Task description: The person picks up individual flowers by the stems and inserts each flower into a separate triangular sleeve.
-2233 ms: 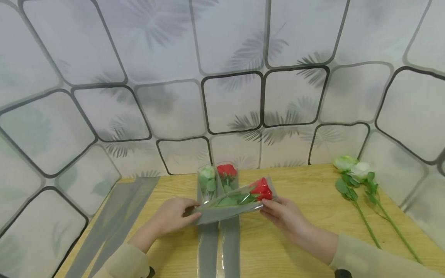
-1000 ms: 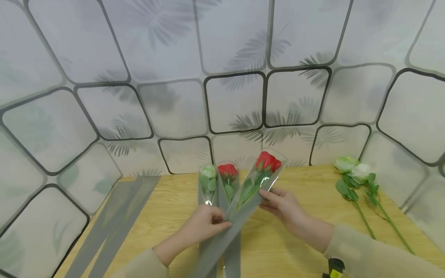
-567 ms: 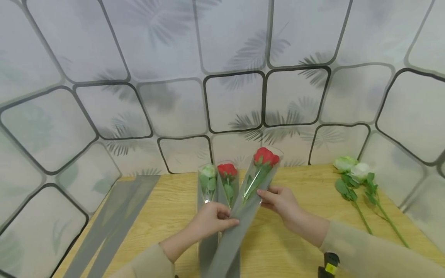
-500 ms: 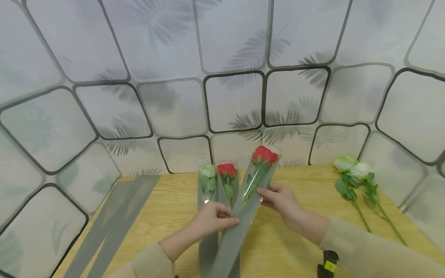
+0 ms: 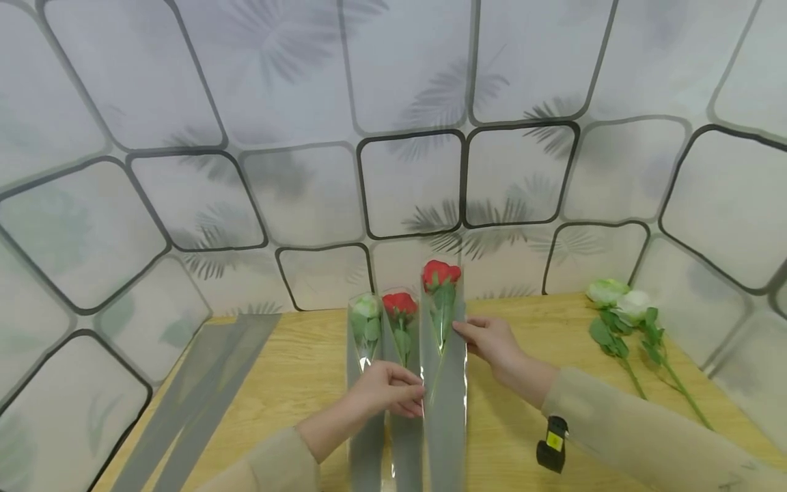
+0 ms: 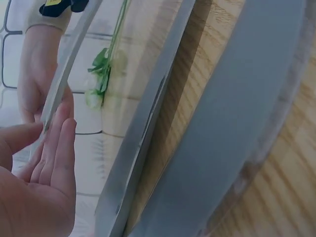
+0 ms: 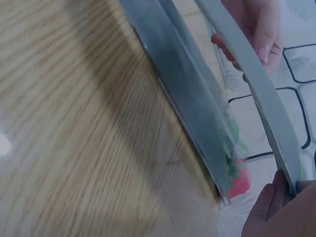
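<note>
A red rose (image 5: pixel 440 275) in a clear-fronted grey sleeve (image 5: pixel 445 417) is held above the table, its bloom toward the wall. My left hand (image 5: pixel 384 393) pinches the sleeve's left edge between thumb and fingers. On the opposite edge, higher up near the leaves, my right hand (image 5: pixel 494 345) grips it by thumb and fingers. The right wrist view shows the raised sleeve (image 7: pixel 252 74) edge-on, apart from the table. Just left of it lie two more sleeved flowers, a second red rose (image 5: pixel 399 303) and a pale green flower (image 5: pixel 365 307), partly covered by my left hand.
Overlapping flat grey sleeves (image 5: pixel 197 396) lie on the left of the wooden table (image 5: pixel 295 355). Toward the right rest two loose stemmed flowers, one pale green (image 5: pixel 607 290) and one white (image 5: pixel 633 305). A patterned wall (image 5: pixel 412 184) closes the back and sides.
The sleeved rose has turned from lying crosswise, through a slant, to pointing straight at the wall, beside the other two. Both hands keep hold; the right has shifted slightly left.
</note>
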The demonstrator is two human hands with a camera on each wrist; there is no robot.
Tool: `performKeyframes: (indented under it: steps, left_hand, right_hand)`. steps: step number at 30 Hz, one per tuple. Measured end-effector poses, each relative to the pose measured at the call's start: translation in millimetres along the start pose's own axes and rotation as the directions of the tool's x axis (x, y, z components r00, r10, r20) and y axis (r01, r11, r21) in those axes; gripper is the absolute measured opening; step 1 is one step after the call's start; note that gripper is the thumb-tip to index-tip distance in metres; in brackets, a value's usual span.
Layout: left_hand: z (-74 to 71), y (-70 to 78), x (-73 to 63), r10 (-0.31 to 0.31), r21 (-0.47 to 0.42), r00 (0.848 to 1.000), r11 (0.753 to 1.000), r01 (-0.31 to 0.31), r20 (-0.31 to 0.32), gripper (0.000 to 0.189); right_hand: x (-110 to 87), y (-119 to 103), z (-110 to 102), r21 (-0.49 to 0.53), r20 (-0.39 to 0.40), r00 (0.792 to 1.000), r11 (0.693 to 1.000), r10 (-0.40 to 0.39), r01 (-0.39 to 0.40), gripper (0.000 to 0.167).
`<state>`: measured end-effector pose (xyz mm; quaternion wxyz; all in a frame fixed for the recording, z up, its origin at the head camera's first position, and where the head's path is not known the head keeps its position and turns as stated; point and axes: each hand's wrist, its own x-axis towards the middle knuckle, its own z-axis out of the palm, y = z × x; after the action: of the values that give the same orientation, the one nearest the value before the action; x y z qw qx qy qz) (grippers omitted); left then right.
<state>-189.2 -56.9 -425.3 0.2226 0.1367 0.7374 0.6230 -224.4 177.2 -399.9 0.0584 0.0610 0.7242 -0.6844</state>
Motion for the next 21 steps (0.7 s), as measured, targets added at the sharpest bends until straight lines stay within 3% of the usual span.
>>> performKeyframes:
  steps: [10, 21]
  left_hand:
    - [13.7, -10.3, 12.9, -0.026, -0.030, 0.997, 0.999, 0.024, -0.067, 0.017]
    - [17.8, -20.7, 16.3, -0.049, 0.036, 0.993, 0.998, 0.053, -0.110, 0.013]
  right_hand:
    - [17.4, 21.3, 4.6, -0.059, -0.038, 0.999, 0.998, 0.026, -0.028, 0.040]
    - [34.7, 41.5, 10.8, -0.161, -0.061, 0.997, 0.985, 0.055, -0.064, 0.039]
